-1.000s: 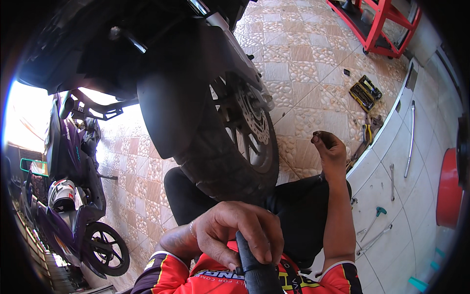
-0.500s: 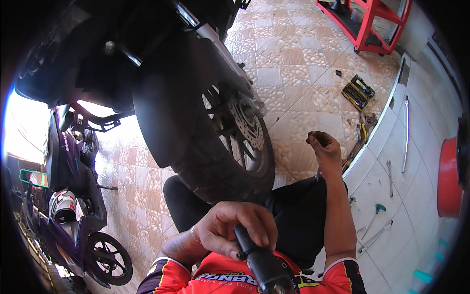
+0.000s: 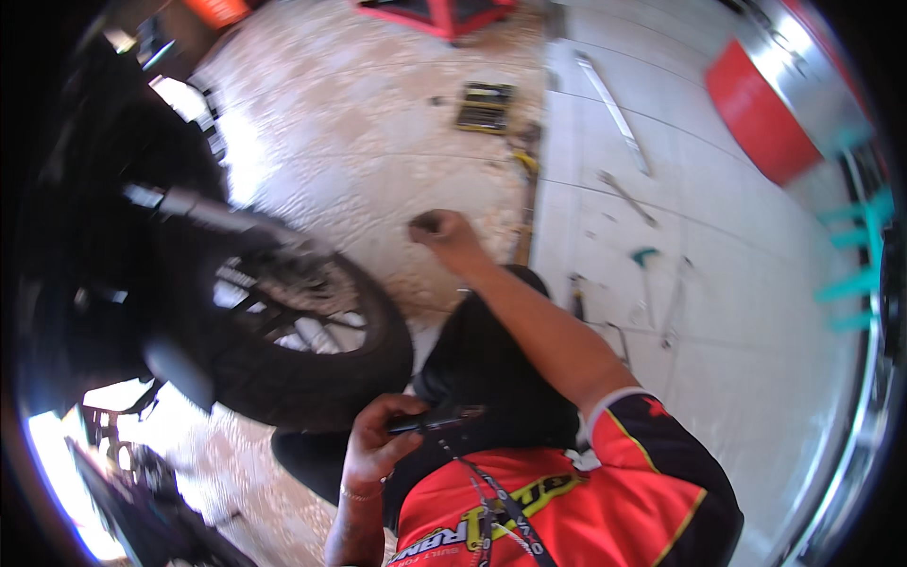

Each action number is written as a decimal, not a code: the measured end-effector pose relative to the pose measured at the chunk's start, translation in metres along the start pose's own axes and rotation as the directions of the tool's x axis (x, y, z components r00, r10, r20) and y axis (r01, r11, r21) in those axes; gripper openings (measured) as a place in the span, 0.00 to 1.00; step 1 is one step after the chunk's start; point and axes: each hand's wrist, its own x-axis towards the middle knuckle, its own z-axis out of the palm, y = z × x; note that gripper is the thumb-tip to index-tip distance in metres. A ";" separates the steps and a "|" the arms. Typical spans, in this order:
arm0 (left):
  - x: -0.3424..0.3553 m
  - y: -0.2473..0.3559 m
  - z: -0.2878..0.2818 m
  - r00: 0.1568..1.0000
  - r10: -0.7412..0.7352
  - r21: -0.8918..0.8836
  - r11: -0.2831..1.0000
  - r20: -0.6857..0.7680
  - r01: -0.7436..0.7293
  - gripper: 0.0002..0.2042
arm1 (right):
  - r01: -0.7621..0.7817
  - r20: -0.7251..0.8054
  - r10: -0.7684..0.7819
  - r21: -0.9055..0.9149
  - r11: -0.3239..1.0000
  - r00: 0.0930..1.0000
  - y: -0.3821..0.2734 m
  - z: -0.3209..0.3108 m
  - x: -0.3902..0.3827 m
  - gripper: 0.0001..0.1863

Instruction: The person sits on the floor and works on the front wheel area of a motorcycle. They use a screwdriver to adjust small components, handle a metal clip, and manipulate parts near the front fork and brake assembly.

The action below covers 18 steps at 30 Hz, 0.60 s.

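Observation:
My left hand point(image 3: 381, 437) is closed on a black tubular object point(image 3: 444, 417), low over my black-trousered lap point(image 3: 496, 369), with a lanyard hanging below it. My right hand point(image 3: 444, 236) is raised to the right of the motorbike's front tyre point(image 3: 373, 364), fingers curled together; what they hold, if anything, is too dark and blurred to make out. The brake disc point(image 3: 312, 283) and fork leg point(image 3: 208, 213) show at the left. The whole view is smeared by motion.
A yellow-black bit case point(image 3: 485, 108) and pliers point(image 3: 524, 163) lie on the patterned floor. Wrenches point(image 3: 609, 109) and a T-handle tool point(image 3: 645, 283) lie on white tiles at the right, near a red-silver drum point(image 3: 761, 109) and teal plastic pieces point(image 3: 850, 265). A red trolley point(image 3: 439, 19) stands behind.
The view has swung right, so floor tools and wheel sit further left. My left hand has shifted with the black object, which now lies nearly crosswise. My right hand stays raised.

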 end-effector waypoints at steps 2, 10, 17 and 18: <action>0.001 -0.018 0.004 0.999 -0.046 0.027 0.999 0.009 0.046 0.17 | 0.063 -0.034 -0.063 -0.007 0.998 0.997 -0.017 -0.004 -0.014 0.15; -0.018 -0.050 0.006 0.962 -0.264 0.077 0.963 0.064 0.259 0.18 | 0.237 0.306 -0.238 0.042 0.971 0.922 -0.126 -0.054 -0.151 0.12; -0.020 -0.067 0.011 0.920 -0.349 0.111 0.936 0.181 0.333 0.18 | 0.205 0.653 0.005 -0.245 0.947 0.758 -0.099 -0.067 -0.221 0.10; -0.022 -0.067 0.010 0.912 -0.370 0.145 0.926 0.177 0.348 0.18 | 0.161 0.625 0.031 -0.248 0.955 0.780 -0.091 -0.068 -0.233 0.11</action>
